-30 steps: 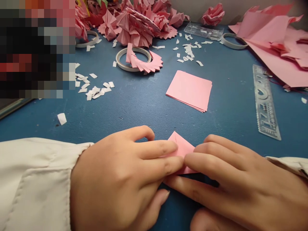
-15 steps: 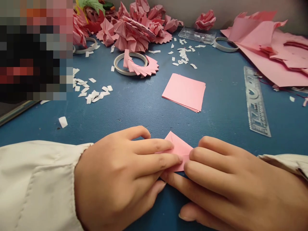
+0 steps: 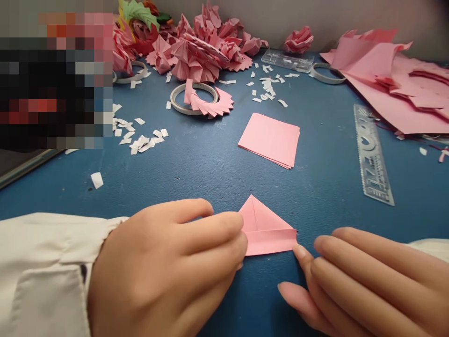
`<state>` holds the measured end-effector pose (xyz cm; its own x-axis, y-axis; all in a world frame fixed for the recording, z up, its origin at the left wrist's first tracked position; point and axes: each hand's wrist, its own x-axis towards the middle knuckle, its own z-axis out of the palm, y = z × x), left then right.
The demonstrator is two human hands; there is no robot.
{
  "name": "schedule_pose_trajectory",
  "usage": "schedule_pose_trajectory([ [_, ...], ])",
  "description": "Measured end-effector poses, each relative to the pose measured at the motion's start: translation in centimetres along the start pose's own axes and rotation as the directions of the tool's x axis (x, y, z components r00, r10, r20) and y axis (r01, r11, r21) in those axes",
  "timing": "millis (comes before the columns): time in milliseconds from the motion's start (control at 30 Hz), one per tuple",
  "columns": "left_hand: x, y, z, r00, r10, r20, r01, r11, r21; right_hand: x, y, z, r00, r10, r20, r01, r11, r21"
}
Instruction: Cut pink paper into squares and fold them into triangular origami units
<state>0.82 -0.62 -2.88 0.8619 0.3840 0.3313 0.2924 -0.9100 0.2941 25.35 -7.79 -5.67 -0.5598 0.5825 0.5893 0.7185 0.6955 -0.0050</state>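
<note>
A small folded piece of pink paper (image 3: 268, 224) lies in front of me, its peak pointing away and a folded strip along its near edge. My left hand (image 3: 175, 262) covers its left end, fingers bent together and gripping the paper; the thumb is mostly hidden. At the paper's lower right corner, the index fingertip of my right hand (image 3: 365, 281) touches the edge. That hand's thumb stands apart from the fingers, and nothing is held in it. Beyond the folded piece rests a stack of pink paper squares (image 3: 270, 140).
A clear stencil ruler (image 3: 373, 154) lies to the right, below large pink sheets (image 3: 379, 89). Pink paper flowers (image 3: 199, 51) pile up at the back. A tape roll (image 3: 175, 100) carries a folded paper ring (image 3: 219, 105). White paper scraps (image 3: 143, 142) are scattered about.
My right hand has slid right along the paper's near edge, away from my left hand. More of the folded strip shows. My left fingers have drawn back to the left end.
</note>
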Motion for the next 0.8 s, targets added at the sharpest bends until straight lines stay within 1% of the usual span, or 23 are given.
schedule_pose_trajectory([
  [33,0.0,0.2,0.0,0.999,0.044,-0.004,-0.044,0.998,0.053,0.1,0.3,0.1,1.000,0.012,-0.005,-0.012,1.000,-0.001],
  [100,0.0,0.3,0.0,0.991,0.131,0.012,-0.131,0.975,0.178,0.6,1.0,0.1,0.998,-0.053,0.044,0.050,0.997,0.057],
  [167,-0.1,0.1,0.0,0.989,0.149,0.015,-0.147,0.949,0.278,1.0,1.9,0.1,0.985,-0.128,0.117,0.113,0.986,0.126],
  [233,-0.4,-0.3,0.3,0.988,0.148,-0.049,-0.126,0.942,0.311,1.4,2.5,0.0,0.973,-0.146,0.180,0.117,0.980,0.159],
  [300,-0.7,-0.6,0.6,0.981,0.149,-0.125,-0.109,0.953,0.283,1.5,2.8,0.0,0.972,-0.136,0.193,0.103,0.980,0.169],
  [333,-0.8,-0.8,0.7,0.976,0.155,-0.154,-0.111,0.959,0.261,1.6,2.8,0.0,0.977,-0.124,0.175,0.093,0.980,0.175],
  [400,-0.9,-0.9,0.9,0.975,0.146,-0.169,-0.109,0.972,0.210,1.5,2.8,0.0,0.985,-0.100,0.138,0.072,0.978,0.197],
  [467,-0.7,-0.9,0.7,0.986,0.122,-0.114,-0.098,0.976,0.194,1.5,3.0,0.1,0.981,-0.099,0.168,0.055,0.967,0.248],
  [533,-0.5,-0.9,0.2,0.996,0.088,0.001,-0.088,0.984,0.153,1.4,3.2,0.2,0.962,-0.091,0.257,0.010,0.953,0.301],
  [600,-0.3,-1.0,-0.2,0.994,0.055,0.094,-0.063,0.994,0.088,1.2,3.5,0.3,0.949,-0.070,0.308,-0.038,0.943,0.331],
  [667,-0.2,-1.1,-0.4,0.995,-0.005,0.104,0.003,1.000,0.017,0.6,3.7,0.4,0.951,-0.034,0.308,-0.066,0.949,0.307],
  [800,-0.4,-1.1,0.0,0.988,-0.145,0.051,0.150,0.984,-0.097,-1.4,3.7,0.5,0.959,0.005,0.282,-0.066,0.976,0.208],
])
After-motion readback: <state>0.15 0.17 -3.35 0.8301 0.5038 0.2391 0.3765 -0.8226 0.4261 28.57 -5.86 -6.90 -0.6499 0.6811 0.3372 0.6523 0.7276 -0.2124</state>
